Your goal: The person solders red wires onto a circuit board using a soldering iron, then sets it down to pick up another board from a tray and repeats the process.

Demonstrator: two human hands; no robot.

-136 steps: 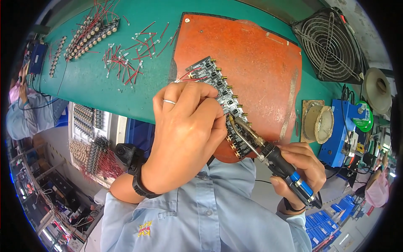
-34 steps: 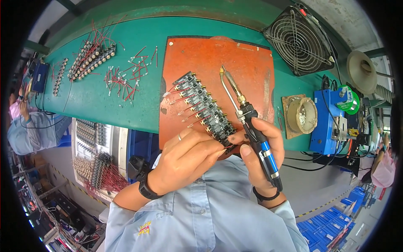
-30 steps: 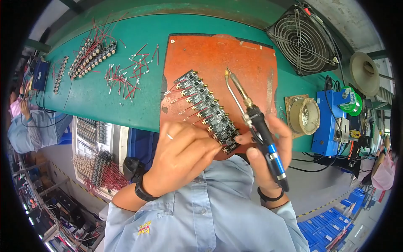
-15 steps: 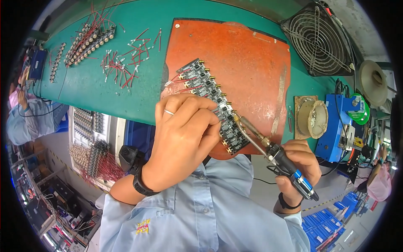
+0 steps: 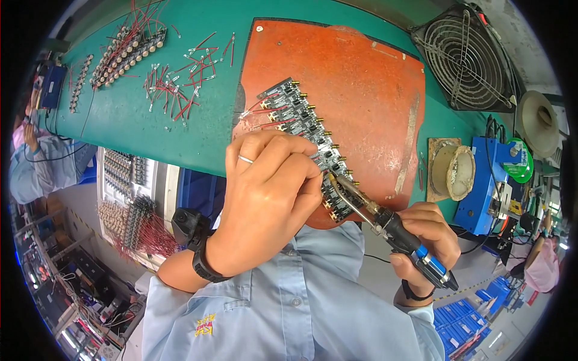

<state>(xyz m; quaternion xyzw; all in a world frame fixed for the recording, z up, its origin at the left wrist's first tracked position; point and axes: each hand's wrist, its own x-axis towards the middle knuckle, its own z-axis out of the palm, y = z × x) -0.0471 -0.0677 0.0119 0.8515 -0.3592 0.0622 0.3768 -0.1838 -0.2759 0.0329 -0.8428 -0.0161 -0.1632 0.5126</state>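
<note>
A strip of joined black circuit boards [image 5: 314,127] lies slantwise on an orange mat [image 5: 361,78], with gold connectors along its right edge. Short red wires [image 5: 274,125] stick out from its upper left side. My left hand [image 5: 265,186] rests over the strip's left edge, thumb and forefinger pinched at the boards. Whatever is between those fingertips is hidden. In my right hand [image 5: 430,234] is a black and blue soldering iron [image 5: 406,236], with a thin metal tube beside its barrel. Its tip is at the boards, right beside my left fingertips.
Loose red wires [image 5: 180,84] and finished-looking board strips [image 5: 129,57] lie on the green table at left. A round tip-cleaning pot [image 5: 460,173], a blue soldering unit [image 5: 475,198] and a fan [image 5: 463,57] stand at right. A tray of boards [image 5: 129,198] sits lower left; another person is beyond.
The soldering iron has moved left across the boards, from near their right edge to beside my left fingertips. My left hand keeps its pinch. The whole view has shifted slightly.
</note>
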